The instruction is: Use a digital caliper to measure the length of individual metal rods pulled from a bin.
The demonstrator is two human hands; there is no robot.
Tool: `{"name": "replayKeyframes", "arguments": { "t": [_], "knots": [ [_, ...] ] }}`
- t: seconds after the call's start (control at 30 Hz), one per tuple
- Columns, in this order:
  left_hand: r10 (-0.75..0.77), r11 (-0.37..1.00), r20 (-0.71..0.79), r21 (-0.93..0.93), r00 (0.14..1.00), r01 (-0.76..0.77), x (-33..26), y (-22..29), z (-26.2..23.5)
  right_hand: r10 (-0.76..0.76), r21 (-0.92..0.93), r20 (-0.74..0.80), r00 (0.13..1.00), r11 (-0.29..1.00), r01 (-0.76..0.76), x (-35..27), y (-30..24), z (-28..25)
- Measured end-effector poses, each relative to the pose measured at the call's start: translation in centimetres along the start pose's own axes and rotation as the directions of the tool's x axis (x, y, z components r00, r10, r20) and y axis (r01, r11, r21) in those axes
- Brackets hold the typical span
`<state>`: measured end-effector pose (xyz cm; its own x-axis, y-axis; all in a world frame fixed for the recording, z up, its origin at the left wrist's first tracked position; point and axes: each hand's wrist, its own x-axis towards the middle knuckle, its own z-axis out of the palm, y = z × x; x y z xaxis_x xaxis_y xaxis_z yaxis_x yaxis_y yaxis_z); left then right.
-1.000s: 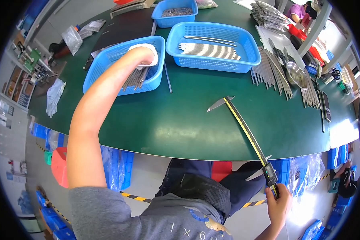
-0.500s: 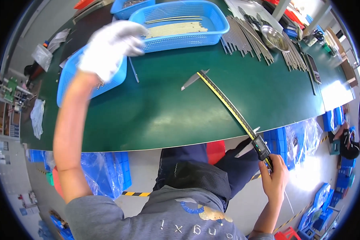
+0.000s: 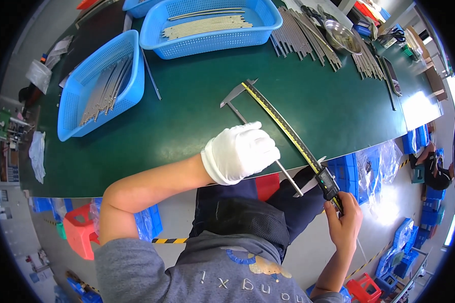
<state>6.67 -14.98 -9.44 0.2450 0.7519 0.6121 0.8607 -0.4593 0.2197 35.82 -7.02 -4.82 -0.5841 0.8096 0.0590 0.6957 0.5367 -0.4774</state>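
Note:
My left hand (image 3: pixel 241 151), in a white glove, is closed around a thin metal rod (image 3: pixel 288 177). The rod slants between the open jaws of a long digital caliper (image 3: pixel 283 126). Its far end is at the far jaw; its near end, past the table edge, is by the sliding jaw. Whether both ends touch the jaws I cannot tell. My bare right hand (image 3: pixel 346 217) grips the caliper at its display end, beyond the table's front edge. The glove hides the middle of the rod.
On the green table (image 3: pixel 187 111) stand a blue basket (image 3: pixel 68 108) of metal rods and a larger blue basket (image 3: pixel 212 41) of pale rods. Loose rods (image 3: pixel 296 35), a metal bowl (image 3: pixel 341 36) and a phone (image 3: pixel 392 76) lie at the back right. A single rod (image 3: pixel 151 76) lies between the baskets.
My left hand has come from the left basket toward the right and nearer, and now holds a metal rod between the caliper jaws. My right hand keeps hold of the caliper.

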Motion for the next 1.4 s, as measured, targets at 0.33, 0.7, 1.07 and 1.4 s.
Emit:
{"name": "replayKeyframes", "arguments": {
  "t": [0.33,0.7,1.07,1.4],
  "knots": [
    [-0.038,0.999,0.098,0.009,0.994,0.037,0.3,0.3,0.0,-0.01,-0.001,0.0,1.0,1.0,0.01,-0.5,0.1,-0.2],
    [-0.106,0.994,0.189,0.031,0.976,0.102,1.2,0.1,-1.7,-0.119,0.003,-0.043,0.992,0.993,0.119,-0.5,0.4,0.4],
    [-0.017,1.0,0.187,-0.015,0.982,0.02,1.1,-0.8,-1.9,-0.117,-0.092,-0.052,0.992,0.989,0.112,-0.8,0.7,0.7],
    [0.034,0.991,0.222,-0.136,0.974,-0.003,2.1,-0.4,-1.9,-0.06,-0.062,0.011,0.998,0.996,0.061,-0.6,-0.1,0.7]
  ]
}}
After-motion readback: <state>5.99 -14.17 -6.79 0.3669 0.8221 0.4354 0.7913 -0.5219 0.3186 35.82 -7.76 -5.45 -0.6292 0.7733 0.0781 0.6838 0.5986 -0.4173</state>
